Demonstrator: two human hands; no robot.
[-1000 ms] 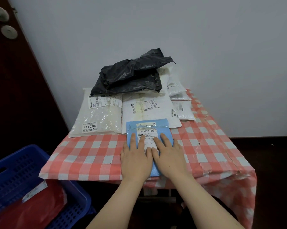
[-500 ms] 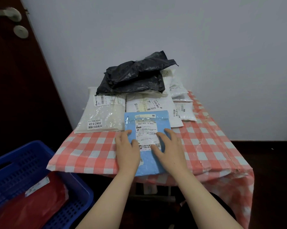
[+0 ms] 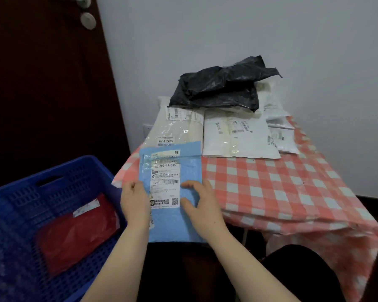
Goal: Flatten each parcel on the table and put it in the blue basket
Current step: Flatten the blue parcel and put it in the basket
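Note:
A flat light-blue bubble mailer [image 3: 172,223] with a white label is lifted off the table, over its front left corner. My left hand [image 3: 134,199] grips its left edge and my right hand [image 3: 202,203] grips its right side, thumb on top. The blue basket [image 3: 20,214] stands low at the left with a red parcel [image 3: 77,232] lying inside. On the table [image 3: 281,192], covered in red-and-white check cloth, several parcels remain at the back: a black bag [image 3: 218,88] on top, a translucent white one [image 3: 175,129], a white one [image 3: 236,138], and small white ones [image 3: 279,136].
A dark wooden door [image 3: 48,83] with a handle and lock stands at the left behind the basket. A white wall runs behind the table. The tablecloth hangs over the front and right edges. Dark clothing on my lap shows at the bottom right.
Both hands went from pressing flat on the blue mailer to gripping its sides. The mailer has risen off the table and moved left toward the basket. The view has turned left.

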